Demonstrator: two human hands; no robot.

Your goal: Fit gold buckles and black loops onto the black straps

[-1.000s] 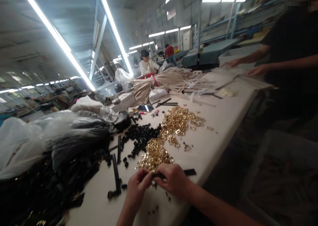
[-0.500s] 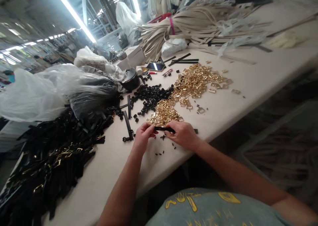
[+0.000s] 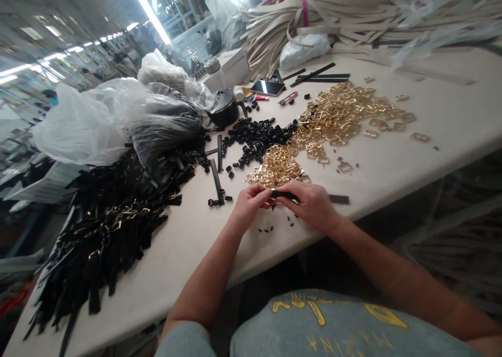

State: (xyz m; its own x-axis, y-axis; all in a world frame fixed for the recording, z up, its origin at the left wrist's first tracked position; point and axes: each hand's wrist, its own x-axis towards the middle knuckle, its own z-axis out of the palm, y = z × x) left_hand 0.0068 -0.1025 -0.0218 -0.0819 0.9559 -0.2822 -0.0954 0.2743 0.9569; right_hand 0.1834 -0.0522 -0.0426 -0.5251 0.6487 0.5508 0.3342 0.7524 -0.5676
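Between my two hands is a short black strap (image 3: 285, 194). The fingers of my left hand (image 3: 253, 203) pinch its left end, where a small gold glint shows; whether a buckle is there I cannot make out. My right hand (image 3: 311, 203) grips the strap farther along, and a black strip (image 3: 339, 199) sticks out to the right behind it. Just beyond my fingers lies a pile of gold buckles (image 3: 280, 163), joined to a larger heap (image 3: 333, 114). Black strap loops (image 3: 262, 137) are heaped to the left of the gold.
Many black straps with gold buckles (image 3: 117, 231) cover the table's left side, beneath clear plastic bags (image 3: 94, 119). A lidded black pot (image 3: 224, 108), a phone (image 3: 267, 88) and a bundle of beige straps (image 3: 274, 22) stand farther back. The table's front edge (image 3: 270, 263) runs diagonally before me.
My view has tipped downward and turned, bringing my shirt into sight and losing the co-workers. Both hands keep hold of the black strap throughout, close to the gold buckles.
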